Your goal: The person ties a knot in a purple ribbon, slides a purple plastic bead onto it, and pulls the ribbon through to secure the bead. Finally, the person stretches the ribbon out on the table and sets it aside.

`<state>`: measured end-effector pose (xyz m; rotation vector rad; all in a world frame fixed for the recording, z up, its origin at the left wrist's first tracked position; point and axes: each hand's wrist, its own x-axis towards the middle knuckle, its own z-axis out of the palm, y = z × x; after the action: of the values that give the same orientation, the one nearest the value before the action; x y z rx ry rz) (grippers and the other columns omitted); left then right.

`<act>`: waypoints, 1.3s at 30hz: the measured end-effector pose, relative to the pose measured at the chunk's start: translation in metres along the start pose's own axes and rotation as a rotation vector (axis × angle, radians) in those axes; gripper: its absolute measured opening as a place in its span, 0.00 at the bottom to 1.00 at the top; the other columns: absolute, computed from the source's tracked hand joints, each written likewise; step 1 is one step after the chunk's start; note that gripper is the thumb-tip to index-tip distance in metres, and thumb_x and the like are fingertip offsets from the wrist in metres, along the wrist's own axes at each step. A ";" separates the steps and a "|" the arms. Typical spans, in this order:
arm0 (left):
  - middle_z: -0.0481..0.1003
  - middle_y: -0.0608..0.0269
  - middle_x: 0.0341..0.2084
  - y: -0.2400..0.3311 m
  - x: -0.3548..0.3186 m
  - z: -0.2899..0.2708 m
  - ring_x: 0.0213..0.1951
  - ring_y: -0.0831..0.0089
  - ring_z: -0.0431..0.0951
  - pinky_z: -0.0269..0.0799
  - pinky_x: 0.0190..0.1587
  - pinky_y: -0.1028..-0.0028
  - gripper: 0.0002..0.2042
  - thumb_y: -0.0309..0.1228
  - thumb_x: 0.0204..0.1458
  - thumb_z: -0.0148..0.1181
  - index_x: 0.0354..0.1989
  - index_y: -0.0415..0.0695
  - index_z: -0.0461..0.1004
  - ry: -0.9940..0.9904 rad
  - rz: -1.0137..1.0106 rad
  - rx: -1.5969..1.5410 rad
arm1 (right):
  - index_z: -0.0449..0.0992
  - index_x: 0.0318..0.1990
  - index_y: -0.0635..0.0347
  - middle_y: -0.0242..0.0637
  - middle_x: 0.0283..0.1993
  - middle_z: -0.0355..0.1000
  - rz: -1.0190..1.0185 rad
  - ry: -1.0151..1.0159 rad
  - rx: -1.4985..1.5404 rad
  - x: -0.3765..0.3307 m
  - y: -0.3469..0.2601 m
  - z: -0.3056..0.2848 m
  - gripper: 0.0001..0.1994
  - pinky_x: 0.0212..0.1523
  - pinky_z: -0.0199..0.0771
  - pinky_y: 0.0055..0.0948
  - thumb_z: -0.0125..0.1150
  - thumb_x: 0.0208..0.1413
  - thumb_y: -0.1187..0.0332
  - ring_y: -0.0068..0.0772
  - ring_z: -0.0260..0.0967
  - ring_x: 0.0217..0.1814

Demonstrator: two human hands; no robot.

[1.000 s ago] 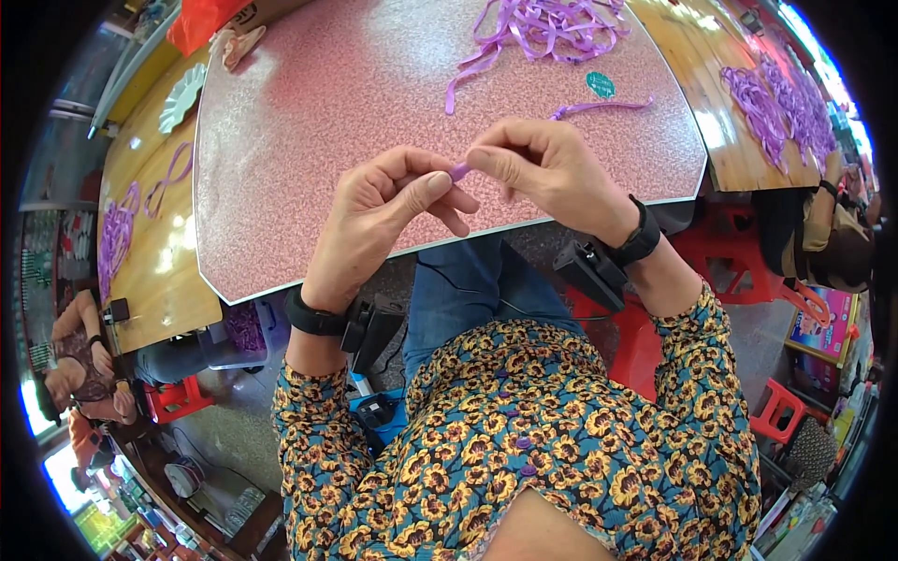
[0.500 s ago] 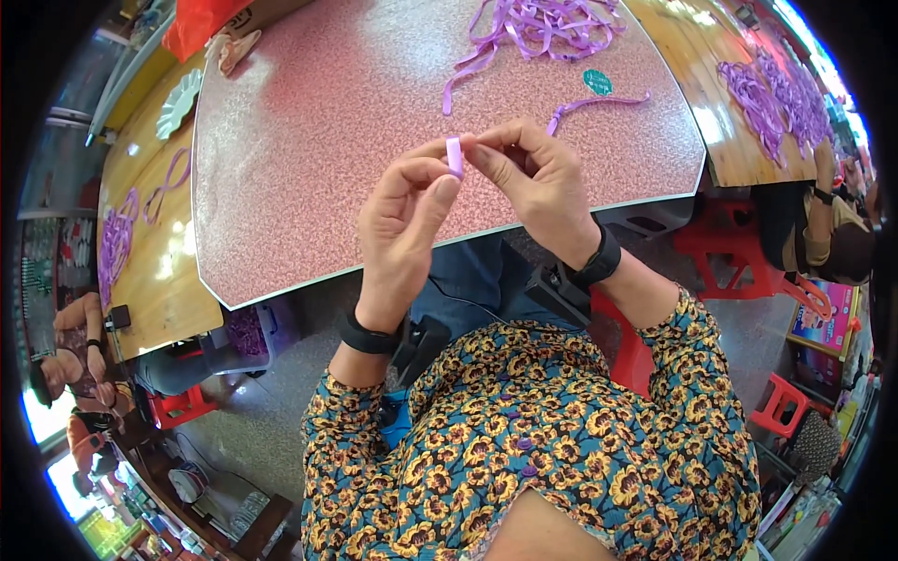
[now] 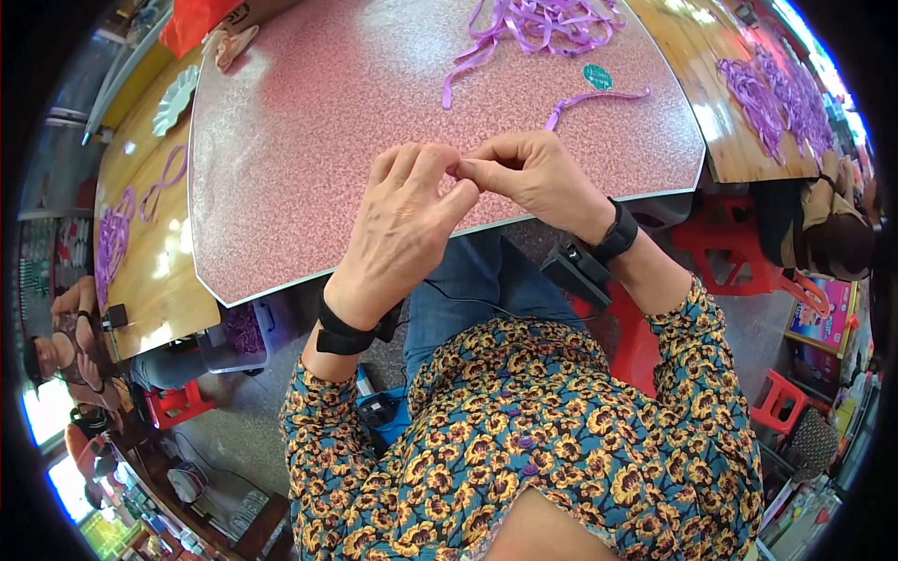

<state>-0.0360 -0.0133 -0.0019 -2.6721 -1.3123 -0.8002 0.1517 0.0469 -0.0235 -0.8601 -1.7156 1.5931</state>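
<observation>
Trailing over a wooden surface (image 3: 173, 304), well to the left of our left hand (image 3: 398, 220), lie loose purple ribbons (image 3: 114, 234). That hand curls narrowly above the pink surface (image 3: 290, 178), fingertips meeting those of our right hand (image 3: 541, 182), which bends into a pinch; our fingers hide anything between, so we cannot tell what either holds. Beyond them sits a tangled ribbon pile (image 3: 552, 26); just beyond our right hand, a ribbon strip (image 3: 603, 94) lies, partly hidden.
</observation>
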 end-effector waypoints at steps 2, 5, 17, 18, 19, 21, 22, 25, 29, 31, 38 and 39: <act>0.69 0.59 0.41 -0.001 -0.001 -0.003 0.48 0.60 0.70 0.64 0.52 0.63 0.08 0.25 0.45 0.55 0.35 0.44 0.73 -0.034 0.008 0.013 | 0.81 0.40 0.65 0.20 0.28 0.71 -0.001 0.003 -0.051 -0.002 -0.003 0.001 0.10 0.26 0.61 0.16 0.63 0.60 0.65 0.08 0.62 0.29; 0.69 0.57 0.41 -0.003 0.001 -0.005 0.45 0.58 0.71 0.66 0.48 0.63 0.07 0.23 0.47 0.57 0.35 0.44 0.72 -0.064 0.012 -0.035 | 0.81 0.36 0.65 0.23 0.26 0.72 -0.002 0.024 -0.084 -0.002 -0.005 0.002 0.09 0.27 0.64 0.17 0.63 0.59 0.66 0.10 0.64 0.29; 0.68 0.55 0.37 0.008 -0.008 0.009 0.34 0.60 0.74 0.71 0.35 0.67 0.06 0.23 0.54 0.59 0.38 0.38 0.70 0.177 -0.253 -0.290 | 0.78 0.32 0.59 0.20 0.23 0.66 0.191 0.098 0.132 -0.003 -0.006 0.005 0.12 0.25 0.57 0.16 0.59 0.61 0.60 0.10 0.58 0.24; 0.68 0.55 0.37 0.008 -0.010 0.009 0.34 0.60 0.74 0.71 0.35 0.67 0.06 0.23 0.54 0.59 0.38 0.38 0.70 0.177 -0.253 -0.290 | 0.78 0.33 0.61 0.22 0.25 0.67 0.177 0.074 0.204 -0.003 -0.005 0.004 0.12 0.26 0.60 0.17 0.58 0.61 0.61 0.12 0.60 0.26; 0.68 0.55 0.36 0.007 -0.012 0.010 0.33 0.62 0.74 0.70 0.35 0.69 0.05 0.22 0.55 0.58 0.38 0.38 0.70 0.165 -0.329 -0.436 | 0.78 0.33 0.61 0.22 0.25 0.67 0.177 0.074 0.204 -0.004 -0.006 0.004 0.12 0.26 0.60 0.17 0.58 0.61 0.61 0.12 0.60 0.26; 0.68 0.56 0.34 0.007 -0.013 0.011 0.32 0.64 0.73 0.69 0.35 0.71 0.05 0.21 0.55 0.58 0.38 0.38 0.70 0.152 -0.407 -0.580 | 0.76 0.36 0.61 0.22 0.26 0.66 0.077 -0.022 0.261 -0.005 -0.008 0.006 0.12 0.28 0.61 0.17 0.55 0.63 0.61 0.11 0.60 0.28; 0.68 0.56 0.33 0.007 -0.013 0.012 0.32 0.66 0.73 0.69 0.34 0.71 0.05 0.21 0.56 0.57 0.39 0.37 0.69 0.153 -0.463 -0.664 | 0.76 0.36 0.61 0.22 0.26 0.66 0.077 -0.024 0.263 -0.004 -0.008 0.006 0.12 0.28 0.61 0.17 0.55 0.63 0.61 0.11 0.60 0.28; 0.69 0.57 0.32 0.007 -0.012 0.017 0.31 0.70 0.72 0.69 0.34 0.73 0.05 0.21 0.56 0.57 0.39 0.37 0.69 0.179 -0.543 -0.812 | 0.73 0.39 0.59 0.19 0.27 0.64 0.017 -0.101 0.253 -0.003 -0.007 0.007 0.10 0.29 0.59 0.13 0.54 0.64 0.62 0.09 0.58 0.28; 0.69 0.57 0.32 0.004 -0.009 0.022 0.31 0.71 0.72 0.70 0.34 0.73 0.04 0.19 0.56 0.57 0.38 0.36 0.69 0.278 -0.455 -0.689 | 0.74 0.39 0.63 0.22 0.29 0.68 -0.078 -0.041 -0.031 -0.003 -0.005 0.006 0.09 0.32 0.65 0.16 0.56 0.64 0.65 0.10 0.62 0.31; 0.69 0.57 0.33 0.003 -0.008 0.023 0.31 0.70 0.73 0.70 0.34 0.73 0.05 0.19 0.55 0.58 0.38 0.36 0.69 0.285 -0.451 -0.653 | 0.75 0.40 0.65 0.23 0.30 0.70 -0.076 0.020 -0.106 -0.004 -0.005 0.005 0.09 0.32 0.66 0.16 0.57 0.63 0.66 0.11 0.64 0.32; 0.69 0.57 0.34 0.003 -0.004 0.026 0.30 0.68 0.72 0.70 0.32 0.73 0.06 0.19 0.53 0.60 0.38 0.37 0.71 0.382 -0.348 -0.465 | 0.76 0.40 0.66 0.24 0.32 0.72 -0.056 0.074 -0.172 -0.006 -0.005 0.008 0.11 0.32 0.67 0.17 0.58 0.63 0.65 0.12 0.64 0.32; 0.69 0.57 0.34 0.003 -0.004 0.026 0.30 0.68 0.72 0.70 0.32 0.73 0.06 0.19 0.53 0.60 0.38 0.37 0.71 0.382 -0.349 -0.465 | 0.76 0.40 0.66 0.24 0.32 0.72 -0.055 0.072 -0.138 -0.006 -0.004 0.009 0.11 0.32 0.67 0.17 0.57 0.63 0.65 0.12 0.64 0.32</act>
<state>-0.0246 -0.0107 -0.0261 -2.4095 -1.6640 -1.7492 0.1479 0.0369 -0.0207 -0.9179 -1.7989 1.4040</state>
